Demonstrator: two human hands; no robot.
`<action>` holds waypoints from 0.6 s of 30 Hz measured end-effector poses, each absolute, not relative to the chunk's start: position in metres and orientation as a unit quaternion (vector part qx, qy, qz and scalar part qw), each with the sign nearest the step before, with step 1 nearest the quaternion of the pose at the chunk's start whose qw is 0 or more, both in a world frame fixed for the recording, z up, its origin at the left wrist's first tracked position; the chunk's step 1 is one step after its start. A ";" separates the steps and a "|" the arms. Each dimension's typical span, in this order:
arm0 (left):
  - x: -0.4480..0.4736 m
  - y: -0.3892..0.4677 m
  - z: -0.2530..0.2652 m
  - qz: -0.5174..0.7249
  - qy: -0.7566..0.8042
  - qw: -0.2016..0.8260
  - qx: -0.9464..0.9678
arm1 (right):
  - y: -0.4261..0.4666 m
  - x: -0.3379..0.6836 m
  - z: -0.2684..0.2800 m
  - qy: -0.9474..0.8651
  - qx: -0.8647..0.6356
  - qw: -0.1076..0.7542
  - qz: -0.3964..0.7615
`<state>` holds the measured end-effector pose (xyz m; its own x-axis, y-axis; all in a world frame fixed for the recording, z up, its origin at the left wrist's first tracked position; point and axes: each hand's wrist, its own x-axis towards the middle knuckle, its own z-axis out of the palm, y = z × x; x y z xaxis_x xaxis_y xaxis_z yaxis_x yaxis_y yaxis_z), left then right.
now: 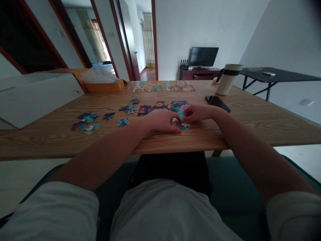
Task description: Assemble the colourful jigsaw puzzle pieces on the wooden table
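My left hand rests on the wooden table with thumb and forefinger curved around a jigsaw puzzle piece at the near edge of a partly joined puzzle. From the other side, my right hand has its fingers pinched together at the same spot, touching the piece. The left hand covers some of the joined section. To its left lie loose jigsaw pieces: one piece close to my forearm, another dark blue piece, and a small heap farther left.
A black phone and a white travel mug stand right of the puzzle. Two colourful picture sheets lie at the far edge. A white box and an orange tray with clear plastic occupy the left.
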<state>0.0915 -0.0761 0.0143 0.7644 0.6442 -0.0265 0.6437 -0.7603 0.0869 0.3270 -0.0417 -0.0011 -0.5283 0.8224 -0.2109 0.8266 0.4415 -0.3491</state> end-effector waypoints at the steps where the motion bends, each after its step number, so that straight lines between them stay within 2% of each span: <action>1: 0.092 -0.076 0.014 0.004 0.347 0.045 0.937 | -0.042 0.327 -0.001 0.849 0.485 0.004 -0.209; 13: 0.092 -0.077 0.017 -0.008 0.339 0.051 0.939 | -0.037 0.327 -0.004 0.855 0.477 -0.003 -0.203; 18: 0.093 -0.076 0.016 -0.015 0.346 0.051 0.937 | -0.037 0.336 0.002 0.828 0.521 -0.080 -0.191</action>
<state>0.0931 -0.0759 0.0164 0.7597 0.6472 -0.0632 0.6503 -0.7549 0.0856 0.3356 -0.0370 0.0017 -0.4445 0.8933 -0.0662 0.8319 0.3842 -0.4004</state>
